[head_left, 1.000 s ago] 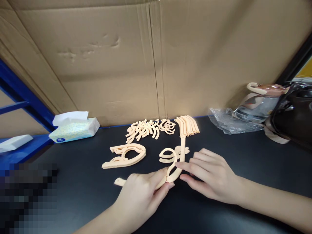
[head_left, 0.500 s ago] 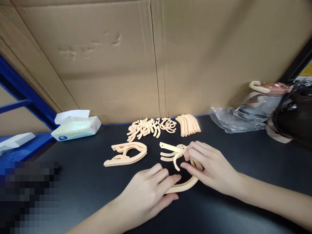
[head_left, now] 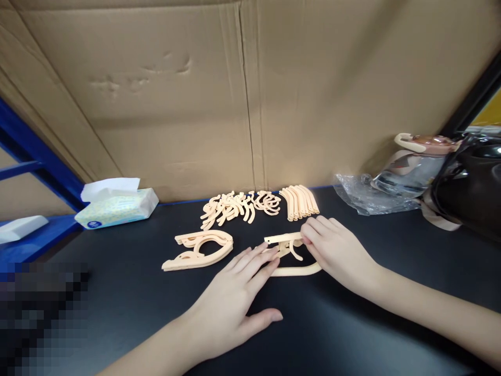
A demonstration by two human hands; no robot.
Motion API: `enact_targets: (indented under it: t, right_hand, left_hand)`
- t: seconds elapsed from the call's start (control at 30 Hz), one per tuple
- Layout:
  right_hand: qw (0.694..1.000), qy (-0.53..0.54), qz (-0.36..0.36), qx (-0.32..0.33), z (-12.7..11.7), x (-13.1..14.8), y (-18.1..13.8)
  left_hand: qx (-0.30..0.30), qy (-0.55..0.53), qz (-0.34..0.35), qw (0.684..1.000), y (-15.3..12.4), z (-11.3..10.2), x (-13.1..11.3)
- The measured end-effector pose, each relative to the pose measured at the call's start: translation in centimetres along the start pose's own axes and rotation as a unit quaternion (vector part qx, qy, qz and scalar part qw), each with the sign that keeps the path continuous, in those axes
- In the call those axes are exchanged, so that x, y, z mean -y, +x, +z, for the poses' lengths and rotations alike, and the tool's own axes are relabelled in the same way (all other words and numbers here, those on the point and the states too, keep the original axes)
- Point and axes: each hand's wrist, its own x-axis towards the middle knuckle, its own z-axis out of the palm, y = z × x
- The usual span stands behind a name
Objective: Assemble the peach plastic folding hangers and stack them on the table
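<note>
Beige plastic parts of a folding hanger [head_left: 295, 271] lie on the black table: a curved arm at the front, a straight arm with a holed end behind it, and a small curved hook [head_left: 296, 251] between them. My right hand [head_left: 335, 249] pinches the straight arm at its right end and covers the joint there. My left hand [head_left: 242, 284] lies with fingers stretched over the left part of the pieces, thumb spread away. Its fingertips touch or hover over them; I cannot tell which. To the left sits a folded hanger [head_left: 199, 251] with paired arms.
Behind the hands are a pile of small curved pieces [head_left: 227, 208], thin hooks [head_left: 268, 202] and a row of hanger arms [head_left: 300, 202]. A tissue pack [head_left: 117, 206] stands at back left. A bottle [head_left: 407, 169], clear plastic wrap [head_left: 358, 196] and a dark bag [head_left: 473, 188] are at right.
My left hand has let go of the front curved arm, and its fingers have straightened over the pieces. The curved arm has shifted back, closer to the straight arm, which my right hand still holds.
</note>
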Motion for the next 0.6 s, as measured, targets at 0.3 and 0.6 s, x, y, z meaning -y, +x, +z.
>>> enact_targets:
  t: [0.3, 0.6]
  right_hand:
    - [0.993, -0.104, 0.018, 0.043, -0.2, -0.4, 0.2]
    - [0.990, -0.116, 0.031, 0.078, 0.1, -1.5, 0.0]
  left_hand:
    - [0.022, 0.055, -0.029, 0.998, -0.1, 0.0, 0.0]
    - [-0.098, 0.279, -0.021, 0.955, -0.5, 0.0, -0.5]
